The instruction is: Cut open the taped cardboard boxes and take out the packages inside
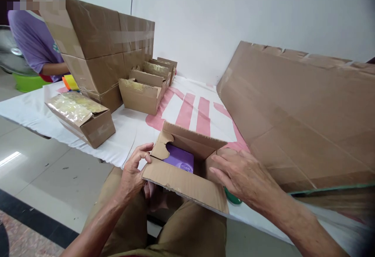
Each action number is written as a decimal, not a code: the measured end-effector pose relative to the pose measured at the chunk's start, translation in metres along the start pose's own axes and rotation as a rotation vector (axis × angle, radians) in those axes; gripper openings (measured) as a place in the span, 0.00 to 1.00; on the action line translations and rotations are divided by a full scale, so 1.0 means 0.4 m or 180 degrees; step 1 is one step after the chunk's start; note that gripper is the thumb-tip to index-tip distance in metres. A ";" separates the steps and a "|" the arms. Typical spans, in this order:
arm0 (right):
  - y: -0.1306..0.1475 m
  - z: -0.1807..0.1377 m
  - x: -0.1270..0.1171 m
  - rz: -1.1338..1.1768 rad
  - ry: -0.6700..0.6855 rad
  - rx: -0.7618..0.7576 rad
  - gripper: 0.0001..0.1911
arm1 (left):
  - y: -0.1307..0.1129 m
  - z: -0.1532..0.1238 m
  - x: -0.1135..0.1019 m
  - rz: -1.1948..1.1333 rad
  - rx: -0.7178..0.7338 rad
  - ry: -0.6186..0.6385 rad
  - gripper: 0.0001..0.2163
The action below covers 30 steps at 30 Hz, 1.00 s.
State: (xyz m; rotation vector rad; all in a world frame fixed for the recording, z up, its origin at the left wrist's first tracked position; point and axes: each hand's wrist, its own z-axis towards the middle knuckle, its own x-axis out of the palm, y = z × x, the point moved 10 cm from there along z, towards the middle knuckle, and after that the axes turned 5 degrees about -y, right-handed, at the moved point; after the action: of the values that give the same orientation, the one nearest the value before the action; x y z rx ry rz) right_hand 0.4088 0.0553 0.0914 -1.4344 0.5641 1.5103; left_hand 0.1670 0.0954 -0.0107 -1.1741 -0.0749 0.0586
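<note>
An unsealed cardboard box point(187, 186) sits at the table's front edge, above my lap, with its flaps raised. Inside it lies a purple box point(180, 157) with pale printing, partly hidden by the cardboard. My left hand point(136, 169) is closed around the box's left front corner, thumb and fingers gripping the edge. Across from it, my right hand point(238, 173) rests on the right end flap, fingers stretched out and touching the cardboard. A green round object point(233, 196), perhaps a tape roll, shows partly beneath my right hand.
Taped cartons point(102, 50) are stacked at the left, with a row of open small boxes point(140, 95) beside them. A taped box point(82, 118) lies near the left edge. A big cardboard carton point(299, 116) stands right. Behind the stack is a person in a purple shirt point(32, 38).
</note>
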 end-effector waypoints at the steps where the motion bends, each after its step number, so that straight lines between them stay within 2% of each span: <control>1: -0.014 -0.008 0.008 -0.0056 0.0056 0.0057 0.07 | -0.001 -0.001 0.001 -0.0006 0.0014 0.0005 0.07; 4: -0.031 -0.010 0.038 -0.0230 0.0297 0.0205 0.05 | -0.001 -0.005 0.009 -0.0107 0.0037 0.0046 0.07; 6: -0.018 0.009 0.065 -0.0342 0.0570 0.0166 0.04 | -0.002 -0.007 0.013 -0.0187 0.0050 0.0049 0.07; 11: 0.049 0.076 0.141 -0.0347 0.1493 -0.0268 0.04 | -0.007 -0.007 0.016 -0.0139 0.0124 0.0035 0.08; 14: 0.083 0.104 0.171 -0.0163 0.1716 -0.0560 0.06 | -0.008 -0.006 0.016 -0.0084 0.0126 0.0026 0.08; 18: 0.113 0.126 0.206 0.0055 0.1578 -0.0890 0.11 | -0.002 -0.007 0.019 -0.0096 0.0110 0.0013 0.08; 23: 0.140 0.124 0.241 0.0173 0.1392 -0.1185 0.07 | -0.003 -0.005 0.027 -0.0118 0.0167 -0.0005 0.09; 26: 0.140 0.131 0.207 0.0237 0.1067 -0.1224 0.12 | -0.009 -0.005 0.030 -0.0035 0.0095 -0.0030 0.09; 30: 0.090 0.141 0.110 0.0198 0.0566 -0.0831 0.14 | -0.014 0.001 0.033 0.0075 -0.0065 -0.0131 0.08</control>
State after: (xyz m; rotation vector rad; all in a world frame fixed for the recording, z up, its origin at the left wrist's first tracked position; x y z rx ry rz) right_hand 0.3552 0.1003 0.0521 -1.7796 0.5366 1.5582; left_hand 0.1800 0.0947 -0.0050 -1.1944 -0.0984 0.1030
